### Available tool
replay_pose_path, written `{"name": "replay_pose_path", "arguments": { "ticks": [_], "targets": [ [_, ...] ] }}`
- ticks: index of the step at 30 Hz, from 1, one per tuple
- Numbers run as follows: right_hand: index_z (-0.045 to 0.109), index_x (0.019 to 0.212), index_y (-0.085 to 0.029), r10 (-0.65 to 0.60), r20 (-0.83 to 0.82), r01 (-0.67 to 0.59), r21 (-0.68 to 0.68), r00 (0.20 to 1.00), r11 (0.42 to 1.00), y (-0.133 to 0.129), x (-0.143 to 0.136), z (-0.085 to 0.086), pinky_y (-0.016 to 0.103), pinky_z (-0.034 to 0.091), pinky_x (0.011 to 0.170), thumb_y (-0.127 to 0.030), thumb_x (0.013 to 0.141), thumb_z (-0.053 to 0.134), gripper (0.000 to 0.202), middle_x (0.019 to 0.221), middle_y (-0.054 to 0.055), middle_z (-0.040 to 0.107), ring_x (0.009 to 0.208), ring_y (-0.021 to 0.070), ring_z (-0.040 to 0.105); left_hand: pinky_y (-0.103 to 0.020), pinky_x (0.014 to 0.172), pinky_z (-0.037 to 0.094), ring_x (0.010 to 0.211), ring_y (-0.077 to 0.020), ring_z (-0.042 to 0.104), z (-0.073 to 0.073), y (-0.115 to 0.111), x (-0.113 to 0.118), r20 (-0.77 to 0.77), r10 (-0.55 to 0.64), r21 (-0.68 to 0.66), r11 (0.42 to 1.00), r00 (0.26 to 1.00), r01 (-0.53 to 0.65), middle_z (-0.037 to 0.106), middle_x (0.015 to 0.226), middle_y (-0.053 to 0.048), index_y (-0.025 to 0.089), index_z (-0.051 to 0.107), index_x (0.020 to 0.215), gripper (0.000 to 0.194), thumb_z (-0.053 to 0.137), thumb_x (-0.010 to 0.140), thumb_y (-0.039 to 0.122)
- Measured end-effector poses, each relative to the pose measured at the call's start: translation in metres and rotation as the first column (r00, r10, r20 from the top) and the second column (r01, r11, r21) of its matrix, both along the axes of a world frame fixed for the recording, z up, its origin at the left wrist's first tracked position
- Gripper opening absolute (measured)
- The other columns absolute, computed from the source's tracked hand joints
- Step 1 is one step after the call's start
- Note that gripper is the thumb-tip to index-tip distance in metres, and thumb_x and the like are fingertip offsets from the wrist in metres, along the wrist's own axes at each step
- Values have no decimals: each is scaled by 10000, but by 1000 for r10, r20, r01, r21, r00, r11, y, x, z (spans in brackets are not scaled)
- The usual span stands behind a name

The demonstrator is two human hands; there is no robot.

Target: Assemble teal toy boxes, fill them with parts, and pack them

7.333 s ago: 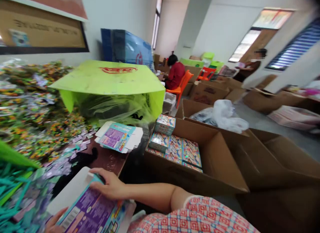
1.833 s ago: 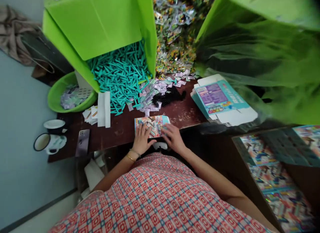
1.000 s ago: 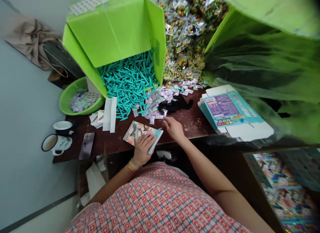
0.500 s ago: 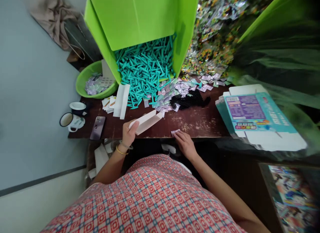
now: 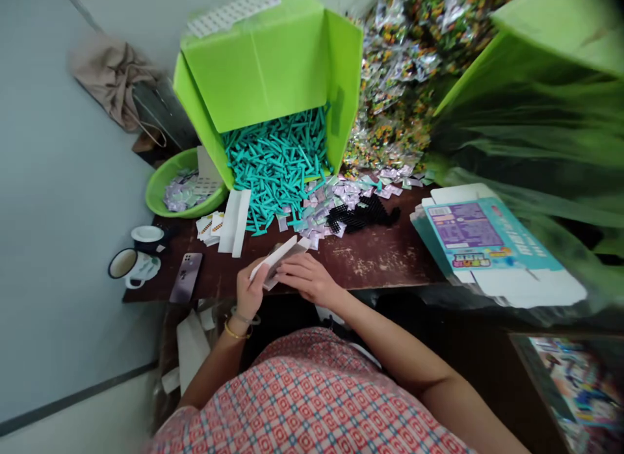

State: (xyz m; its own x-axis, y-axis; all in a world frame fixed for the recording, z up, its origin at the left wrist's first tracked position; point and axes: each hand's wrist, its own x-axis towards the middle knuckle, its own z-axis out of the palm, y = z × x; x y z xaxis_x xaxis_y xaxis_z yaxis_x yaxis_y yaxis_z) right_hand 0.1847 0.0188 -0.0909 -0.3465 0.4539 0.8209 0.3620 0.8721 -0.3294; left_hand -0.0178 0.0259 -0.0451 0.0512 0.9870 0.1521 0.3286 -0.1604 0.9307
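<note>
My left hand is closed around one end of a folded white card tray, thumb on its near side. It is held tilted above the table's front edge. My right hand reaches into the tray's open side with its fingers together; whatever they hold is hidden. Just beyond lie small pale purple sachets in a loose heap. Teal T-shaped plastic pieces, like toy hammers, spill from a green bin. Another folded white card strip lies left of them.
Flattened printed boxes are stacked at the right. Black mesh lies beside the sachets. On the left are a green bowl, a phone and an enamel mug. Bags of colourful bits pile up behind.
My right hand has left the table edge, where it pinched a small sachet, and moved left and up to the card tray. My left hand still holds the tray. The camera view has shifted.
</note>
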Motion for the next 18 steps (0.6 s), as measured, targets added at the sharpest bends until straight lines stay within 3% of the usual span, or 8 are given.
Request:
{"name": "replay_pose_path", "arguments": {
  "ticks": [2, 4, 7, 10, 14, 16, 18],
  "targets": [
    [750, 1277, -254, -100, -67, 96, -61, 993, 994, 11, 18, -9, 415, 551, 1058, -169, 1047, 488, 359, 1211, 51, 786, 1211, 206, 683, -326, 674, 596, 692, -235, 706, -6, 3, -12, 16, 95, -36, 995, 995, -95, 755, 741, -78, 153, 788, 816, 499, 683, 891, 635],
    [788, 1176, -270, -262, -70, 245, -185, 963, 952, 26, 51, -22, 388, 549, 1034, -175, 1030, 503, 334, 1146, 44, 793, 1138, 192, 696, -314, 626, 576, 649, -226, 684, -13, 7, -21, 40, 170, -76, 983, 985, -167, 727, 687, -66, 149, 764, 769, 524, 697, 867, 660],
    [808, 1058, -210, -496, 6, 463, -369, 869, 806, 58, 115, -44, 384, 544, 998, -167, 1020, 486, 327, 1095, 91, 789, 1072, 207, 687, -303, 621, 566, 651, -219, 679, -20, 13, -25, 53, 189, -79, 980, 981, -185, 727, 687, -65, 149, 752, 753, 532, 708, 856, 669],
    [809, 993, -164, -662, 103, 621, -478, 742, 622, 99, 176, -62, 410, 548, 991, -145, 967, 489, 321, 1076, 128, 787, 1045, 242, 686, -298, 605, 556, 629, -209, 665, -20, 16, -19, 15, 123, -27, 992, 992, -122, 719, 665, -64, 153, 744, 717, 550, 682, 885, 673],
    [817, 989, -160, -756, 212, 726, -521, 619, 449, 147, 228, -68, 496, 542, 1020, -109, 898, 473, 360, 1082, 149, 791, 1055, 309, 691, -315, 618, 583, 665, -239, 712, -16, 16, -10, -33, 33, 25, 999, 999, -33, 759, 717, -92, 147, 787, 782, 557, 635, 930, 663],
    [821, 985, -177, -754, 260, 746, -520, 603, 417, 167, 239, -68, 500, 540, 1026, -99, 880, 471, 374, 1086, 141, 793, 1061, 317, 688, -337, 677, 619, 718, -266, 749, -14, 16, -7, -47, 19, 37, 999, 999, -18, 775, 745, -106, 149, 803, 802, 537, 641, 929, 645],
    [821, 986, -190, -731, 301, 751, -510, 613, 420, 185, 242, -69, 476, 530, 1049, -82, 876, 473, 381, 1102, 127, 795, 1083, 303, 684, -350, 712, 638, 722, -275, 760, -12, 17, -6, -54, 18, 43, 999, 998, -16, 774, 732, -102, 156, 806, 785, 506, 654, 921, 619]
  ]
}}
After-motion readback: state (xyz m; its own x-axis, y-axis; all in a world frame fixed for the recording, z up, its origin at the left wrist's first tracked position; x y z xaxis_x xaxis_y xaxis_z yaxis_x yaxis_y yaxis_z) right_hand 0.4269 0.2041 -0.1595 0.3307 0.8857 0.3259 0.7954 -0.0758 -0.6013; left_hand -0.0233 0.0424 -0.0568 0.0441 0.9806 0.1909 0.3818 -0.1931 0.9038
